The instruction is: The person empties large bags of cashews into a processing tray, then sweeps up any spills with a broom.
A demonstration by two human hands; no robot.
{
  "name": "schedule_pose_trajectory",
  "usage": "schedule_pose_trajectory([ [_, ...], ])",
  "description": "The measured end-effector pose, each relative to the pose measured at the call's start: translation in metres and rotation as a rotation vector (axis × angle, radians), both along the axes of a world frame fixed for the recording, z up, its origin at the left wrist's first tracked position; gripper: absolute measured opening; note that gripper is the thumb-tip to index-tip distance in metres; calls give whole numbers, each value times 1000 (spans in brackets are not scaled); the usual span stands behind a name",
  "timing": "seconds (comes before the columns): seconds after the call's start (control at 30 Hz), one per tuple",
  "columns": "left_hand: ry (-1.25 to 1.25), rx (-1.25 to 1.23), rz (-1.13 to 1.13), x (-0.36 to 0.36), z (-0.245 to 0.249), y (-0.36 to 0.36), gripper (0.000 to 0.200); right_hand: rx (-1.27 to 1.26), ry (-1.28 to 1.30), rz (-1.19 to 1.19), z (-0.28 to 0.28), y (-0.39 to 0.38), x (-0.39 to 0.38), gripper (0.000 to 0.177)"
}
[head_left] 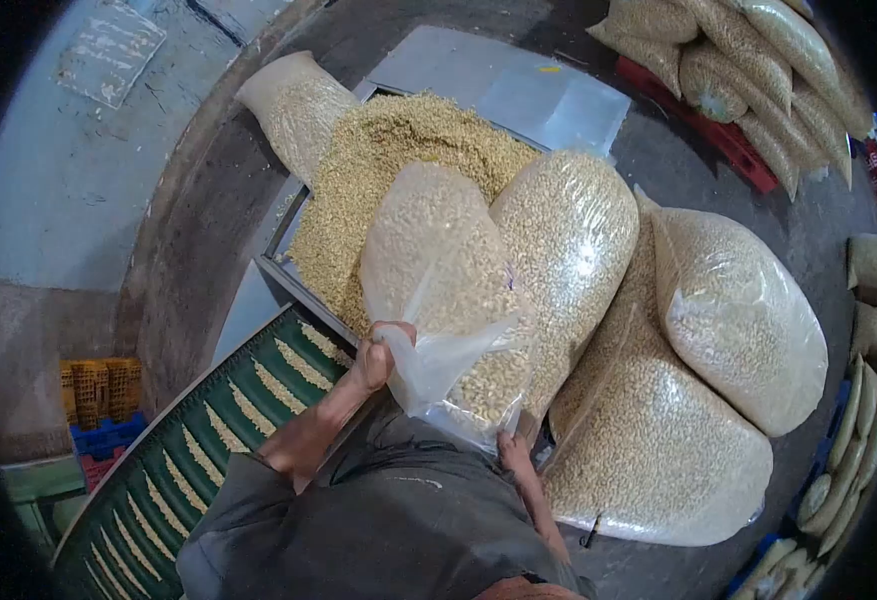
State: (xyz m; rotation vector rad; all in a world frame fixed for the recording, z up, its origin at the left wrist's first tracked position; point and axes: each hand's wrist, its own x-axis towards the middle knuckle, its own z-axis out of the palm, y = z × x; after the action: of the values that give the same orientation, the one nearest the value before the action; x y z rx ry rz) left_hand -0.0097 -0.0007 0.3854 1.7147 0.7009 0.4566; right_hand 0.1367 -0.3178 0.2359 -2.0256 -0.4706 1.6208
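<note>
L hand (383, 352) is clenched tight on a bunched fold of clear plastic at the near end of the bag (438, 270). R hand (511, 452) sits lower, at the bag's bottom corner, and is mostly hidden by plastic. It's prob. closed on the corner, but can't tell for sure. The bag lies tilted, its far end up on the heap of kernels (388, 150) in the metal hopper (283, 265) and its near end raised twd the person's chest.

Progress, as I judge it: the hopper is already piled high and the held bag looks approx. full, so little of it has gone in. At least three more full sacks lie unemptied alongside.

Around:
- A second full bag (568, 240) presses against the held one on the R.
- Two bigger sacks (738, 320) (648, 450) crowd that side, w/ little room to swing.
- Another sack (298, 100) leans at the hopper's far L corner.
- The green conveyor (228, 420), below-L, carries rows of kernels.
- Stacked sacks (748, 60) sit on a red pallet (718, 135), well apart.
- Yellow crates (98, 385) stand far L.
</note>
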Motion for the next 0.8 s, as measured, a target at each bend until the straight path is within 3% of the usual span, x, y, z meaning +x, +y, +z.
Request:
schedule_pose_trajectory([
  [0.03,-50,-85,-42,1,3,0,60,-81,35,33,-22,-7,2,49],
  [0.07,-101,-62,74,13,10,-7,63,-87,30,33,-35,-13,1,49],
  [0.13,-121,-35,14,13,-2,4,63,88,-138,126,-52,-15,4,63],
  [0.17,-135,-5,-47,14,-9,13,63,82,-149,125,-34,2,10,63],
  [0.23,-169,-18,-27,25,-1,20,57,-160,85,-186,45,50,24,78],
  [0.27,-177,-13,-12,26,-1,24,52,-149,161,-209,2,35,20,84],
  [0.33,-204,3,20,26,-13,37,47,-157,133,-197,21,57,21,85],
  [0.37,-162,-111,64,25,-25,40,43,-163,118,-196,29,69,23,87],
  [0.4,-123,-228,110,23,-37,44,39,-321,120,38,21,74,33,83],
  [0.5,-270,-318,152,25,-19,68,37,-291,142,204,52,114,40,74],
  [0.57,-370,-268,126,15,-64,88,32,-242,89,225,59,135,43,67],
  [0.63,-393,-156,430,11,-96,102,27,-125,125,508,113,173,43,64],
  [0.67,-409,-140,434,10,-89,110,27,-22,24,527,126,178,39,62],
  [0.73,-351,-336,562,15,-64,138,54,143,26,469,155,195,30,61],
  [0.77,-315,-236,617,14,-79,153,49,293,43,416,162,198,23,59],
  [0.8,-273,-142,683,9,-94,166,45,221,4,393,145,195,18,56],
])
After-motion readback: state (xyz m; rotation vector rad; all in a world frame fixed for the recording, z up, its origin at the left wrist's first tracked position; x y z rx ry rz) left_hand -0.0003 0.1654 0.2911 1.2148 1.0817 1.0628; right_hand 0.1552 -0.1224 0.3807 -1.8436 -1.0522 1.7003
